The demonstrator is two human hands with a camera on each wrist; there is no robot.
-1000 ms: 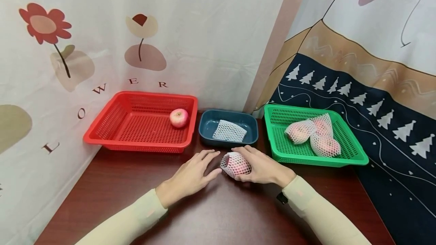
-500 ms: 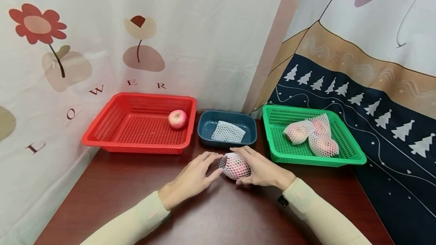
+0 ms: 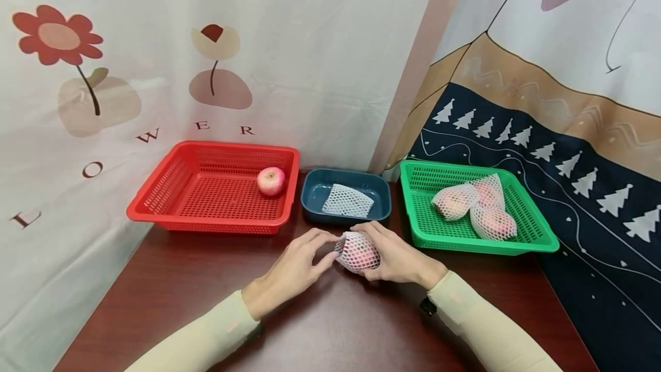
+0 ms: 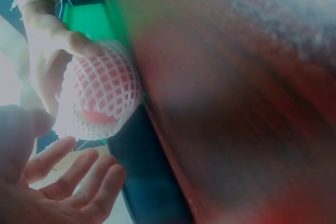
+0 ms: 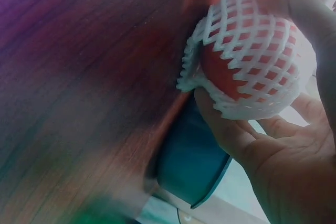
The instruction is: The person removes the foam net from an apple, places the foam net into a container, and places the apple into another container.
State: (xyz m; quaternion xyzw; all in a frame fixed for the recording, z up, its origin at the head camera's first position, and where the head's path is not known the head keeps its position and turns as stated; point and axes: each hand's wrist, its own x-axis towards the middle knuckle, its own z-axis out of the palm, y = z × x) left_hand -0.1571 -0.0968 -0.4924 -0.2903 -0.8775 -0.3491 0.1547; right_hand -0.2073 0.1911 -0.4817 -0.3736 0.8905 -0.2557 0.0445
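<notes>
In the head view, my right hand [image 3: 400,257] holds an apple [image 3: 360,254] in a white foam net, just above or on the table. The right wrist view shows the thumb on one side of the netted apple [image 5: 252,61] and fingers on the other; red skin shows at the net's open end. My left hand [image 3: 291,266] is at that open end, fingers gently bent, with thumb and index fingertips at the net's rim. From the left wrist view, the left hand's [image 4: 68,187] other fingers are spread apart below the apple [image 4: 105,82].
Behind the hands stands a blue tray [image 3: 308,211] with a flat foam net [image 3: 348,200] in it. To its left, a red basket [image 3: 217,225] holds one bare apple [image 3: 271,181]. A green basket [image 3: 475,245] at right contains three netted apples [image 3: 493,223].
My left hand has shifted slightly right, bringing its fingertips to the net's rim. The net now covers more of the apple's left end. My right hand stays around the apple.
</notes>
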